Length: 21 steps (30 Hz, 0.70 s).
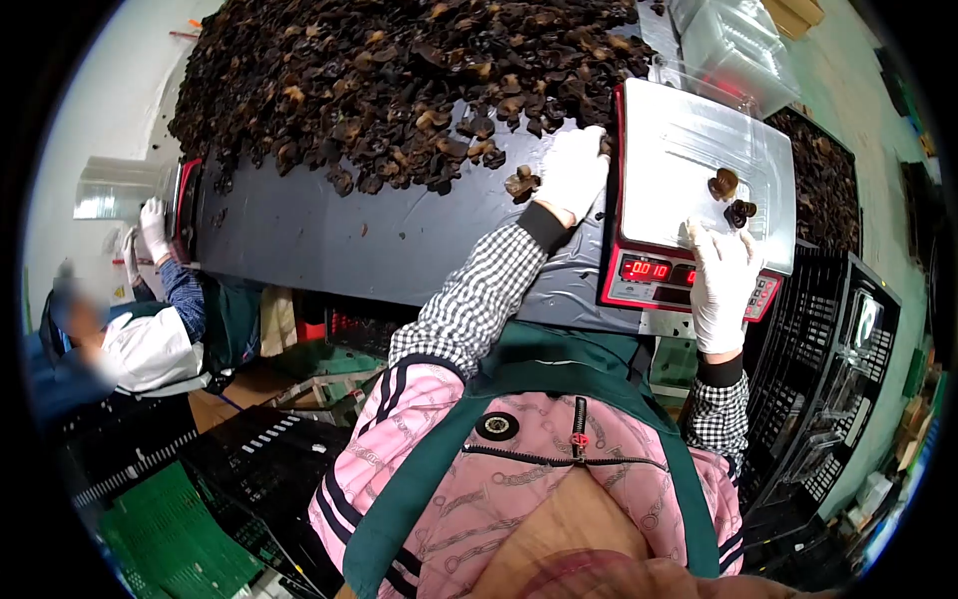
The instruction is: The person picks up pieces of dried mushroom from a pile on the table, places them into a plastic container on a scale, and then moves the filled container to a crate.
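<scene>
My left hand (576,172), in a white glove, is at the left edge of the red scale (644,292), beside a small brown fungus piece (521,184) on the dark table; whether its fingers hold anything is unclear. Gloved in white too, my right hand (720,275) is over the front of the scale, fingers spread at the near edge of a clear plastic tray (689,160). Inside the tray lie a brown fungus piece (723,184) and a darker one (739,214). The red display (647,270) reads -0.010.
A large heap of dark fungus (399,80) covers the table's far side. Clear containers (738,50) are stacked at the back right. Black crates (823,379) stand right of the scale. At the far left a co-worker (150,344) has gloved hands near another scale.
</scene>
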Available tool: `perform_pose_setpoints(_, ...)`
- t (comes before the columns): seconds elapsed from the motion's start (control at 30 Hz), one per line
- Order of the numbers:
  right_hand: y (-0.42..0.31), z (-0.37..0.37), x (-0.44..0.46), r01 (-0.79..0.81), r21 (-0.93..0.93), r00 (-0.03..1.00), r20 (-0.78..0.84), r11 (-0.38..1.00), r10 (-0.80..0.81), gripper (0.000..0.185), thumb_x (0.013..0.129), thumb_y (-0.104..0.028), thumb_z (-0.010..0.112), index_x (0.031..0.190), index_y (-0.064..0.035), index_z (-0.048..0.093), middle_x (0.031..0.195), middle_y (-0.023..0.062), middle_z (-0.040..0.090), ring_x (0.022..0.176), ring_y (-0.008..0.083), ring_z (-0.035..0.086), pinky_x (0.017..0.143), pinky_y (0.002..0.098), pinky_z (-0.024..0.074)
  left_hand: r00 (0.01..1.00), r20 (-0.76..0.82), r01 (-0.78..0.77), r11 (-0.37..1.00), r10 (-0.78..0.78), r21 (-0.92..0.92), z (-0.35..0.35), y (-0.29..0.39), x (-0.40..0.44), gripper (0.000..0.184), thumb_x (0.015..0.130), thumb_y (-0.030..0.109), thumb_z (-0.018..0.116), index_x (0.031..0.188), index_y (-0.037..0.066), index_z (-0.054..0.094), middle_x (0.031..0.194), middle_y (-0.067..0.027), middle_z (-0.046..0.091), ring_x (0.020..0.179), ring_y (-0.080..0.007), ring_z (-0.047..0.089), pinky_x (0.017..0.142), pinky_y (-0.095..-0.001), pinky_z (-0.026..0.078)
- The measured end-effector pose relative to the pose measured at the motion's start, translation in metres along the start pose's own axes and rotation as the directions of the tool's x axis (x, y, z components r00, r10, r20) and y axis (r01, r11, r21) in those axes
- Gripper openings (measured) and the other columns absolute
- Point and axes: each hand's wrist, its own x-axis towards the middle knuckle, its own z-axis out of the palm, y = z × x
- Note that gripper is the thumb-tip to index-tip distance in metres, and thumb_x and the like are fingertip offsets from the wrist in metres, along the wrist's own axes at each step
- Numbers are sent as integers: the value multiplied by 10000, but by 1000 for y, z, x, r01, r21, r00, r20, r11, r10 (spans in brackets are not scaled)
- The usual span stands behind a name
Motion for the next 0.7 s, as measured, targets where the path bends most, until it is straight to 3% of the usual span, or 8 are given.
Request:
perform_pose_setpoints(0.2, -39, -24, 5, -118, 200, 979, -139, 973, 148, 452, 822, 21, 715, 1263, -70, 674, 1073, 110, 693, 1008, 283, 657, 1042, 420, 451, 990, -112, -84, 996, 80, -31, 34, -9, -20, 225, 891, 122, 625, 1103, 52, 653, 1037, -142, 680, 1009, -333, 639, 890, -425, 519)
perform_pose_setpoints(0.27, -58, -25, -3, -78, 581, 986, -74, 810, 148, 410, 837, 64, 664, 1242, -1, 671, 1206, 154, 676, 1054, 295, 671, 917, 378, 544, 990, -130, -68, 990, 52, -121, 15, -5, -32, 187, 900, 125, 627, 1066, 50, 669, 996, -143, 684, 980, -332, 649, 874, -424, 525)
perform_pose_setpoints(0.3, -77, -20, -14, -292, 827, 941, 158, 481, 301, 400, 863, 69, 634, 1257, 8, 659, 1223, 154, 673, 1053, 246, 674, 914, 349, 553, 995, -99, -8, 986, -8, -164, -12, 8, -42, 186, 910, 119, 635, 1074, 40, 676, 1002, -149, 691, 970, -326, 663, 875, -417, 532)
perform_pose_setpoints(0.37, -107, -6, -23, -468, 865, 827, 501, -180, 255, 423, 1036, -153, 555, 1421, 15, 502, 1268, 184, 640, 1046, 220, 681, 881, 339, 572, 981, -192, -35, 959, -20, -280, -49, 19, -67, 165, 923, 91, 658, 1074, 39, 695, 985, -137, 706, 860, -263, 702, 784, -350, 562)
perform_pose_setpoints(0.47, -130, 22, -18, -498, 343, 596, 803, -797, -27, 615, 1085, -491, 398, 1457, -6, 458, 1335, 170, 607, 1079, 250, 672, 880, 355, 567, 998, 32, 70, 903, -62, -423, -94, 26, -113, 158, 911, 71, 695, 1067, 47, 709, 954, -105, 708, 800, -180, 696, 706, -279, 552)
perform_pose_setpoints(0.53, -141, 29, -2, -401, 224, 579, 813, -888, -56, 632, 1084, -534, 363, 1434, -21, 483, 1296, 145, 628, 1064, 229, 663, 851, 346, 549, 985, 171, 28, 939, 33, -343, -117, 25, -125, 163, 896, 74, 719, 1057, 51, 726, 960, -99, 716, 833, -206, 703, 726, -302, 558)
perform_pose_setpoints(0.6, -140, 61, -17, -490, 299, 516, 857, -819, 4, 446, 1074, -385, 462, 1289, -18, 598, 1040, 68, 665, 869, 169, 625, 703, 302, 485, 992, -26, -124, 971, 121, -204, -109, 3, -116, 218, 875, 102, 730, 1087, 54, 728, 989, -111, 708, 892, -281, 678, 782, -361, 550)
perform_pose_setpoints(0.7, -137, 80, -23, -537, 377, 578, 816, -755, -4, 372, 1037, -261, 519, 1279, 5, 615, 933, 56, 665, 794, 163, 619, 690, 294, 480, 994, -106, 2, 999, 3, 45, -91, -21, -88, 243, 890, 127, 697, 1122, 52, 706, 1019, -112, 686, 976, -282, 646, 862, -355, 522)
